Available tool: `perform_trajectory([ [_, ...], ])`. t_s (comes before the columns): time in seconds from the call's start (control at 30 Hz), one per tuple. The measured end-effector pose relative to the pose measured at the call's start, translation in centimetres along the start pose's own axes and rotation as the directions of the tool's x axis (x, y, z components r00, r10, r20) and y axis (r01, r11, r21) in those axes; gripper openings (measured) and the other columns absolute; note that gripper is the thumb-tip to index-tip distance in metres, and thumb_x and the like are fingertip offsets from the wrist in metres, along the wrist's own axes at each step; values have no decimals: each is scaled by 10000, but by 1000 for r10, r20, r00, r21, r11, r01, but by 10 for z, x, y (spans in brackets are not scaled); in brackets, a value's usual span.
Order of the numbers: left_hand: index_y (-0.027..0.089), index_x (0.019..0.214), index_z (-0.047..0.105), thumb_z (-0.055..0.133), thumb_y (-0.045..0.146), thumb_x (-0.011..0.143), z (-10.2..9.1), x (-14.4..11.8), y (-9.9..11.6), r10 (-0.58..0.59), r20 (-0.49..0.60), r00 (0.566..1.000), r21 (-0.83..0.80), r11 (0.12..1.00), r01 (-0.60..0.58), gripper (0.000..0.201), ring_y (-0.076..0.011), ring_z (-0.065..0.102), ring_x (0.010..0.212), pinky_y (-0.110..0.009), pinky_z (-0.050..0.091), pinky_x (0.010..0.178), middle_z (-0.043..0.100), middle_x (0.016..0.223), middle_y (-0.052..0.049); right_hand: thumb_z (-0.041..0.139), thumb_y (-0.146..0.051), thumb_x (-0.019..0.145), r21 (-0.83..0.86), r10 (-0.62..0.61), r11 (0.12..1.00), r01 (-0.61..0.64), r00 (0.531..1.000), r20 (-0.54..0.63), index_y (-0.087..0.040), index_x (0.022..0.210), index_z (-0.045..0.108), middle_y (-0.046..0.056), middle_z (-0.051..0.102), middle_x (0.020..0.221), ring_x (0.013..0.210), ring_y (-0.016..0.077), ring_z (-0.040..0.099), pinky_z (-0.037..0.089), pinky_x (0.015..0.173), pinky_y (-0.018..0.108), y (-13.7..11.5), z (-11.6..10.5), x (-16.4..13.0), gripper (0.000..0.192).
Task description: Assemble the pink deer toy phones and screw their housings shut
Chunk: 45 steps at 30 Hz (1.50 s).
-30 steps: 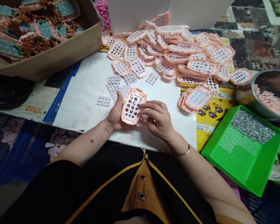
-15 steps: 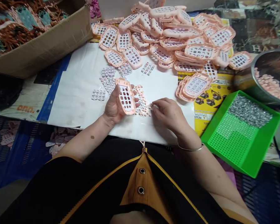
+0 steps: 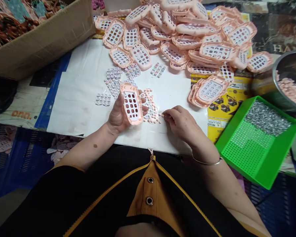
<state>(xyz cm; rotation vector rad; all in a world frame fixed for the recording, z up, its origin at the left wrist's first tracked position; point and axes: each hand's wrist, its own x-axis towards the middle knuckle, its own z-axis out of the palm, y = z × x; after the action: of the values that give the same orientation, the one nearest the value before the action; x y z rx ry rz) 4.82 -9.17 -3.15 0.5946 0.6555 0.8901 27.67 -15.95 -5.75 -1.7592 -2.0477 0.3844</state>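
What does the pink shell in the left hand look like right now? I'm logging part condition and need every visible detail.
The pink shell is an oblong, glossy plastic phone-style cover with rounded ends and a raised rim. Its white inner panel carries rows of oval holes, all empty. It is tilted up off the white sheet, long axis running away from the person. The left hand grips it, thumb on its left edge and fingers behind. The right hand does not touch it.

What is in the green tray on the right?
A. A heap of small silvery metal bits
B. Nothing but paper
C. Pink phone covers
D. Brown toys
A: the green tray holds a heap of small silvery bits at its far end; the pink covers lie piled on the table instead.
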Motion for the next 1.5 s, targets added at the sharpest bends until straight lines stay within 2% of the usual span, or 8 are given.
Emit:
perform_trajectory([
  [0.23,165,1241,609,722,744,664,0,-6,-3,-43,91,995,50,998,39,825,-298,762,872,-388,635,655,748,1083,-120,559,-260,882,190,123,978,-90,978,-171,-212,875,622,78,652,855,737,203,600,524,690,385,-3,0,-5,79],
  [0.37,172,1254,604,771,715,633,0,-10,-6,-66,133,989,52,997,60,841,-307,761,899,-431,634,744,747,1125,-129,653,-326,838,589,313,795,-148,931,-189,-219,884,609,7,656,761,635,145,610,533,614,324,-23,-7,-2,125],
  [0.5,206,1253,620,827,698,571,1,-11,-6,-80,184,980,68,995,68,866,-308,757,924,-455,629,792,745,1173,-112,711,-289,796,737,226,675,-29,959,-169,-226,910,645,9,709,820,715,152,676,584,687,331,-49,-14,3,145],
  [0.8,223,1297,590,782,731,618,1,-10,-8,-27,142,990,124,992,9,870,-364,655,1210,-444,615,841,708,1255,-115,592,-174,910,236,-204,920,312,897,-392,-278,916,718,43,753,925,851,197,691,568,754,389,-75,-3,7,163],
  [1.07,220,1202,629,726,785,633,-3,-9,-6,-38,153,988,162,987,13,808,-356,673,1174,-434,616,838,729,1160,-94,459,-72,934,-137,-551,833,536,826,-118,-159,1175,675,129,732,1088,1034,259,641,550,883,433,-80,-15,1,335],
  [1.2,226,1228,604,754,740,631,-2,-8,-5,21,85,996,158,987,-35,803,-318,699,1126,-403,614,849,711,1208,-84,418,-52,917,-238,-547,816,527,837,-25,-64,1281,606,202,694,1180,1059,297,616,538,901,470,-90,-16,-5,411],
  [1.43,229,1218,626,612,827,701,5,-8,-1,37,6,999,144,989,-38,791,-356,668,1190,-450,614,872,730,1139,-91,491,-99,865,-42,-542,838,544,821,-177,-171,1344,545,114,705,1265,1193,270,614,490,1014,472,-76,-13,-4,487],
  [1.5,234,1249,622,612,826,707,6,-8,2,71,-9,997,105,992,-70,802,-342,687,1156,-433,624,848,734,1136,-83,478,-113,869,-13,-449,889,458,865,-223,-211,1303,579,90,700,1284,1204,252,622,492,1014,456,-61,-19,7,457],
])
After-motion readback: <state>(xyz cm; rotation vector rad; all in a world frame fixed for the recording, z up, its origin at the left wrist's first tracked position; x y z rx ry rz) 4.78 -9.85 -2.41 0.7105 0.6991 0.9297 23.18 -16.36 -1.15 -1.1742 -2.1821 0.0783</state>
